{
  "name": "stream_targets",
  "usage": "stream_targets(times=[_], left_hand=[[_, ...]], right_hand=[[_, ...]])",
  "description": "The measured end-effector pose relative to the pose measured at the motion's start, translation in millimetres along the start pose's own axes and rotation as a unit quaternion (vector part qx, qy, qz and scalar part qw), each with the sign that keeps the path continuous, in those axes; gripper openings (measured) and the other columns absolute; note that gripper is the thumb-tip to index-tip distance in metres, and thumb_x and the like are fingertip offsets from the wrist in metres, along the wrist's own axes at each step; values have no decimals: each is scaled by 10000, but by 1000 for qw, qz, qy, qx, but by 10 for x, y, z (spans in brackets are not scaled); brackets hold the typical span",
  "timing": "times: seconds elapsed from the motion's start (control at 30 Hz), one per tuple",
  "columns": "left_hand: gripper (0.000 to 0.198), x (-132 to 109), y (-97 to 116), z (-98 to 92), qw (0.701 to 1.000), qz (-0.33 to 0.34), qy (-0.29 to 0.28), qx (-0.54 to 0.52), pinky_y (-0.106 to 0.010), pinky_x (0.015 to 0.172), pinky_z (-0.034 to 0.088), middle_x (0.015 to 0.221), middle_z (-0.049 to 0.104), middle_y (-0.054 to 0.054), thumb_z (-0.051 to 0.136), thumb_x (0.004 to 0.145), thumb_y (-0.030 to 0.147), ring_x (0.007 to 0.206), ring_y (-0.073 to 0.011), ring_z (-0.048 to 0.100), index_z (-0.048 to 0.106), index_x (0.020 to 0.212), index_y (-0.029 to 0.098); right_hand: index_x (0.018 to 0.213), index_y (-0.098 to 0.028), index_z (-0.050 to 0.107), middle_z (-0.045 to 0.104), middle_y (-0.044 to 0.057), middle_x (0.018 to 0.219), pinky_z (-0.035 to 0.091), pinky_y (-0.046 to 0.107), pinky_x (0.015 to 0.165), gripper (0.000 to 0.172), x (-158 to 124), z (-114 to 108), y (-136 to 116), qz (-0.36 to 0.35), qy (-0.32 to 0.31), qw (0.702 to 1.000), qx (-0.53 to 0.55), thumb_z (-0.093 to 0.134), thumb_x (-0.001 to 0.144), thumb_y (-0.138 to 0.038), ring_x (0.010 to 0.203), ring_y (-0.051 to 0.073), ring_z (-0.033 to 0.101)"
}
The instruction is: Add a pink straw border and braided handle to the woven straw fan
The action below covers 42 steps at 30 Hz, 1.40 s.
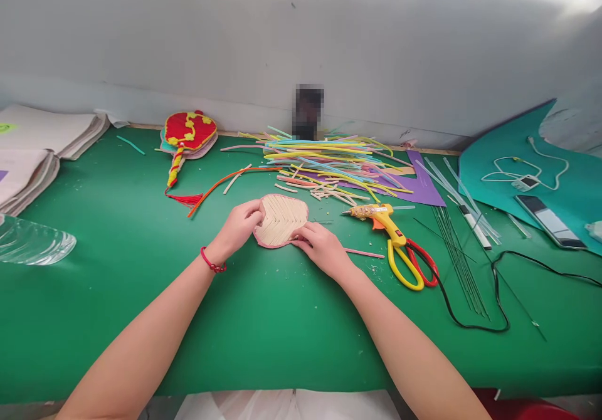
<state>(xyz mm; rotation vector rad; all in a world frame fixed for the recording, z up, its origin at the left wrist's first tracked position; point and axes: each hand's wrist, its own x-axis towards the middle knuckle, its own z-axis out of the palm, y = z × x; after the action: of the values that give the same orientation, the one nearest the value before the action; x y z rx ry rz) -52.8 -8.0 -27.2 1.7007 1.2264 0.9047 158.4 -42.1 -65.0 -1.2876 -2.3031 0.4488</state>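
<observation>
A small beige fan-shaped piece (281, 219) with a chevron pattern and a pink rim lies flat on the green table cover (263, 320). My left hand (239, 227) holds its left edge with curled fingers; a red cord is round that wrist. My right hand (320, 246) presses on its lower right edge, fingers bent over the rim. Behind the piece lies a heap of coloured strips (329, 160). Close to my right hand lie a yellow glue gun (379, 214) and scissors (411, 263) with yellow and red handles.
A red and yellow fan with a tassel (188, 135) lies at the back left. Stacked cloth bags (42, 147) and clear plastic (31, 241) sit at the left. A black cable (489, 294), thin rods (458, 244), purple sheet (421, 185), phone (550, 219) and charger (524, 182) lie right.
</observation>
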Motion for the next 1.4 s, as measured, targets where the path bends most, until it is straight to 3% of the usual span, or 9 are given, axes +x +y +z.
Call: stream_targets(times=[0.17, 0.8, 1.13, 1.3, 1.4], left_hand=[[61, -30, 57, 61, 1000, 8, -14, 24, -256, 647, 371, 703, 496, 17, 443, 719, 201, 690, -139, 466, 477, 672, 183], [66, -17, 16, 43, 998, 21, -44, 42, -279, 599, 316, 670, 443, 5, 367, 708, 190, 659, -155, 401, 351, 646, 204], [143, 1, -22, -87, 1000, 21, -4, 8, -259, 574, 323, 678, 395, 25, 426, 665, 140, 638, -130, 385, 302, 663, 210], [26, -4, 23, -133, 1000, -8, -6, 24, -264, 653, 406, 756, 513, 10, 473, 729, 194, 717, -140, 494, 465, 754, 193], [92, -11, 46, -123, 998, 9, -31, 52, -284, 745, 445, 819, 599, -16, 519, 759, 261, 785, -157, 557, 548, 796, 182]], right_hand=[[896, -211, 616, 653, 39, 916, 444, 280, 713, 63, -6, -1, 1, -2, -3, 1000, -15, 560, 869, -204, 831, 174, 551], [934, -220, 614, 651, 36, 953, 459, 290, 747, 86, -34, -11, 26, -8, 1, 1000, 19, 554, 874, -210, 869, 179, 563], [946, -225, 621, 642, 37, 947, 466, 271, 726, 101, -34, -35, 24, 1, -6, 999, 48, 561, 867, -201, 843, 161, 571], [943, -223, 623, 642, 40, 936, 469, 279, 739, 100, -42, -38, 23, 5, -5, 999, 49, 570, 861, -204, 864, 168, 572], [946, -224, 622, 641, 41, 936, 472, 282, 739, 102, -44, -46, 14, 4, -6, 999, 50, 566, 863, -206, 865, 171, 572]])
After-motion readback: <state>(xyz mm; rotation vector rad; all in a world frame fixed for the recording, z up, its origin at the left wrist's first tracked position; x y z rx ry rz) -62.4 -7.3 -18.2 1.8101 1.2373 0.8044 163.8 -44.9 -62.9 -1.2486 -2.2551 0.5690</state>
